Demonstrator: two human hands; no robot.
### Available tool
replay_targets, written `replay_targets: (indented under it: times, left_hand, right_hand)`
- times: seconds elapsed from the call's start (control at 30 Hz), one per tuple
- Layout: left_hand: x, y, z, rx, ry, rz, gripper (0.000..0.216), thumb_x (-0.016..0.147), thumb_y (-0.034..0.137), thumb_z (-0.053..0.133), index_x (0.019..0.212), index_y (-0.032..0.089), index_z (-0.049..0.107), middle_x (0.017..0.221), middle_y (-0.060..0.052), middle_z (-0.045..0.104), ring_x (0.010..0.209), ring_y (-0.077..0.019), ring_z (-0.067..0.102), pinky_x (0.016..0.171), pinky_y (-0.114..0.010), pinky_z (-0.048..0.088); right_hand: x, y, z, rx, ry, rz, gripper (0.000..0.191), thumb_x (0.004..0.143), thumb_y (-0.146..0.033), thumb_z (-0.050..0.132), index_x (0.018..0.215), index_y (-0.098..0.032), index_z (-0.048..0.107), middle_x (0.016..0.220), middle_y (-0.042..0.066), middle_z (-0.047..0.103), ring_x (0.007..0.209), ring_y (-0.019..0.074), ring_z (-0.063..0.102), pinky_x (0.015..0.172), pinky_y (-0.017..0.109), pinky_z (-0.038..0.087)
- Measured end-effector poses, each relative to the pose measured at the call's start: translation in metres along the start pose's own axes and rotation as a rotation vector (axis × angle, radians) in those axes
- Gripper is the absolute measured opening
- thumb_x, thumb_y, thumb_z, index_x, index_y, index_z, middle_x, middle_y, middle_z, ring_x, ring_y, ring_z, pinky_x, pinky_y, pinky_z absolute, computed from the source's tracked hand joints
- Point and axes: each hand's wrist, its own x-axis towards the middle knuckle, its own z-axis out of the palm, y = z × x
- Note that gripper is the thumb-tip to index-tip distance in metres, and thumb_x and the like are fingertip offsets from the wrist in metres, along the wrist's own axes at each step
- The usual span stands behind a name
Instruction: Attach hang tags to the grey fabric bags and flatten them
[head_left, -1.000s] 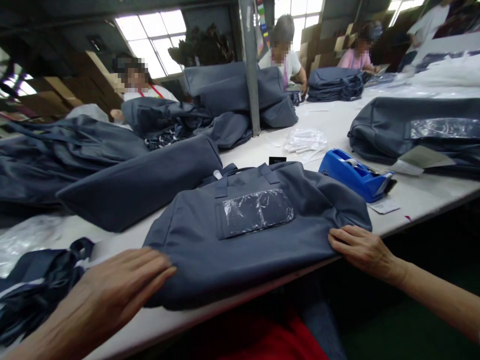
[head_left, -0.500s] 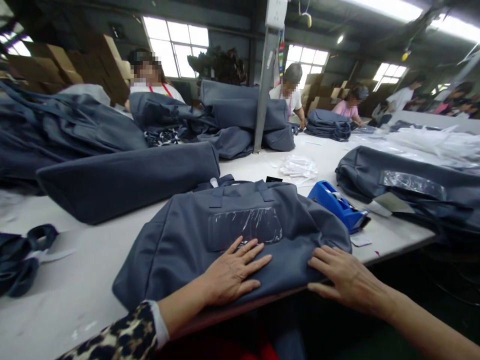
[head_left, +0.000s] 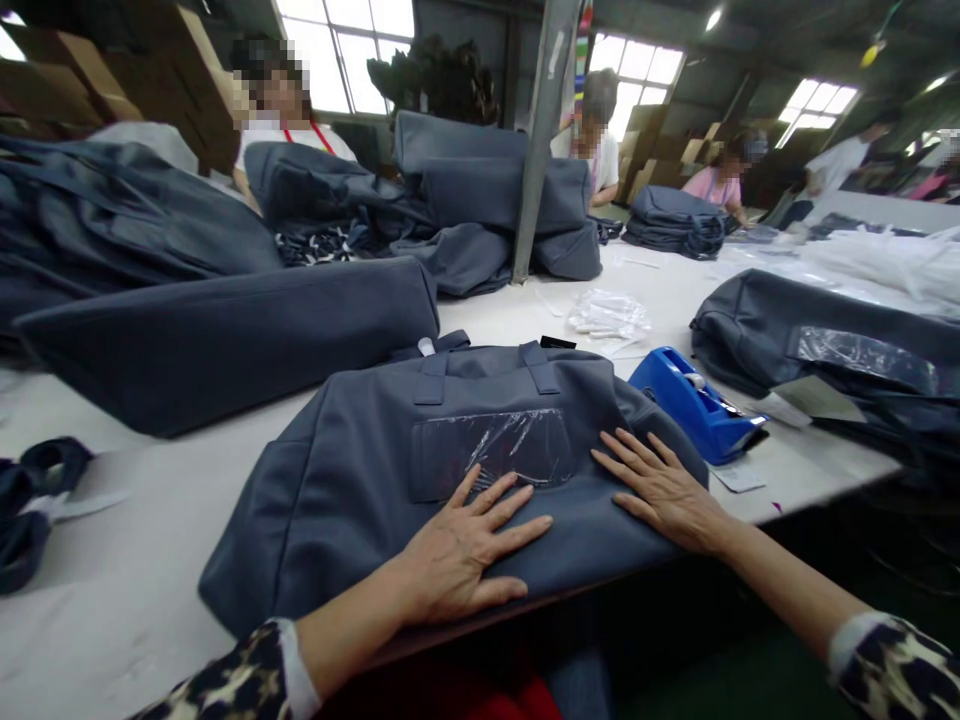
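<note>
A dark blue duffel bag (head_left: 360, 470) lies on its side along the front edge of the white table (head_left: 172, 520). On its upper face is a clear plastic window pocket (head_left: 491, 450), and two strap ends run up over the far edge. My left hand (head_left: 469, 550) rests flat on the bag just below the window, fingers spread. To the window's right, my right hand (head_left: 664, 490) lies flat on the fabric with its fingers apart. Neither hand grips anything. Beyond the bag's right end sits a blue tape dispenser (head_left: 690, 405).
Another blue bag (head_left: 247, 335) lies behind on the left, and one with a window (head_left: 817, 340) on the right. Bundled straps (head_left: 45, 500) lie at the left. A metal post (head_left: 536, 150) rises from the table. Clear plastic pieces (head_left: 609, 315) lie near it. Several people work beyond.
My right hand has moved from the bag's lower right edge up onto its face, fingers now spread flat. My left hand stays on the bag. The view has tipped down slightly.
</note>
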Motion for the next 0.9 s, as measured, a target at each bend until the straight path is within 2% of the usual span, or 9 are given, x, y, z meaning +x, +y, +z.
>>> replay_targets:
  times: [0.1,0.17,0.3,0.37,0.47,0.57,0.67,0.8,0.9]
  left_hand:
    - [-0.001,-0.004,-0.001,0.014,0.043,0.006,0.072,0.092,0.058,0.048,0.154,0.033,0.020,0.159,-0.008,0.027,0.145,-0.0311,0.026,0.119,-0.059,0.006]
    - [-0.002,-0.003,0.000,0.043,0.093,0.023,0.066,0.092,0.053,0.052,0.150,0.029,0.032,0.154,-0.010,0.036,0.139,-0.0304,0.037,0.119,-0.058,0.013]
    - [-0.002,0.019,0.001,0.131,0.131,0.060,0.038,0.095,0.036,0.049,0.129,0.020,0.056,0.130,-0.011,0.060,0.116,-0.0255,0.057,0.106,-0.043,0.043]
    - [-0.001,0.038,0.005,0.190,0.137,-0.031,0.038,0.094,0.034,0.050,0.128,0.018,0.057,0.127,-0.012,0.062,0.113,-0.0266,0.058,0.099,-0.040,0.048]
    - [0.002,0.061,0.018,0.304,0.131,-0.215,0.059,0.085,0.040,0.061,0.137,0.014,0.048,0.134,-0.019,0.056,0.119,-0.0338,0.054,0.100,-0.049,0.046]
    - [0.006,0.066,0.034,0.399,0.126,-0.272,0.073,0.080,0.039,0.066,0.142,0.009,0.042,0.138,-0.024,0.051,0.123,-0.0372,0.050,0.102,-0.055,0.043]
    - [0.008,0.058,0.039,0.454,0.119,-0.253,0.063,0.083,0.025,0.064,0.140,0.007,0.042,0.136,-0.025,0.052,0.121,-0.0358,0.052,0.101,-0.053,0.044]
    - [0.007,0.050,0.010,0.421,0.109,-0.243,0.037,0.088,0.003,0.045,0.123,0.013,0.052,0.117,-0.017,0.063,0.105,-0.0263,0.062,0.090,-0.040,0.051]
    - [0.003,0.045,-0.033,0.282,0.058,-0.247,0.036,0.082,0.002,0.048,0.114,0.018,0.052,0.101,-0.010,0.068,0.094,-0.0228,0.066,0.079,-0.032,0.052]
  right_hand:
    - [0.003,-0.003,-0.001,0.007,0.044,0.017,0.061,0.098,-0.046,0.044,0.153,-0.033,0.021,0.160,0.004,0.024,0.146,0.0268,0.021,0.114,0.058,0.021]
    - [0.004,-0.004,-0.001,0.009,0.060,0.025,0.059,0.098,-0.046,0.044,0.152,-0.033,0.024,0.159,0.004,0.025,0.146,0.0261,0.021,0.115,0.057,0.022]
    - [0.001,-0.011,-0.002,0.023,0.088,0.066,0.055,0.099,-0.045,0.042,0.151,-0.033,0.027,0.159,0.004,0.027,0.146,0.0240,0.021,0.116,0.055,0.021]
    - [-0.002,-0.018,0.000,0.045,0.110,0.098,0.053,0.100,-0.043,0.041,0.150,-0.033,0.029,0.158,0.004,0.029,0.146,0.0234,0.021,0.116,0.054,0.021]
    - [-0.003,-0.030,0.004,0.097,0.099,0.145,0.051,0.100,-0.045,0.038,0.150,-0.032,0.032,0.157,0.004,0.030,0.147,0.0236,0.019,0.116,0.055,0.020]
    - [-0.003,-0.035,0.003,0.199,0.109,0.181,0.051,0.098,-0.049,0.041,0.146,-0.031,0.039,0.155,0.005,0.036,0.145,0.0249,0.024,0.116,0.056,0.022]
    - [-0.007,-0.036,-0.012,0.291,0.200,0.210,0.046,0.097,-0.049,0.045,0.138,-0.030,0.051,0.145,0.006,0.050,0.139,0.0244,0.038,0.112,0.051,0.034]
    - [-0.034,-0.048,-0.052,0.240,0.374,0.272,0.048,0.098,-0.043,0.043,0.141,-0.023,0.047,0.144,0.011,0.050,0.136,0.0242,0.042,0.110,0.048,0.038]
    - [-0.055,-0.075,-0.079,0.042,0.394,0.133,0.073,0.086,-0.047,0.064,0.149,-0.022,0.035,0.152,0.011,0.040,0.142,0.0298,0.032,0.113,0.053,0.033]
